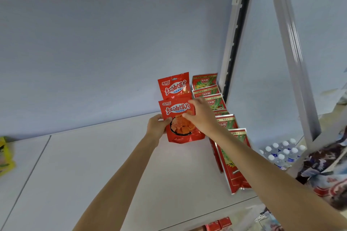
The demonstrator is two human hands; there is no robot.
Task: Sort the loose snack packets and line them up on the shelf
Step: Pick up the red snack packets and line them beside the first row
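A red snack packet (183,131) with white lettering stands upright on the white shelf (105,165). My left hand (156,127) pinches its left edge and my right hand (201,116) grips its upper right side. Directly behind it stands a second packet of the same kind (173,85), leaning on the back wall. To the right runs a row of several red-and-green packets (232,159), lined up from the back wall toward the shelf's front edge, partly covered by my right forearm.
A yellow packet (4,155) lies at the shelf's far left. A slotted metal upright (232,43) bounds the shelf on the right. Capped water bottles (281,153) stand lower right, beside patterned packets (330,174). Small red boxes (218,224) sit on the shelf below.
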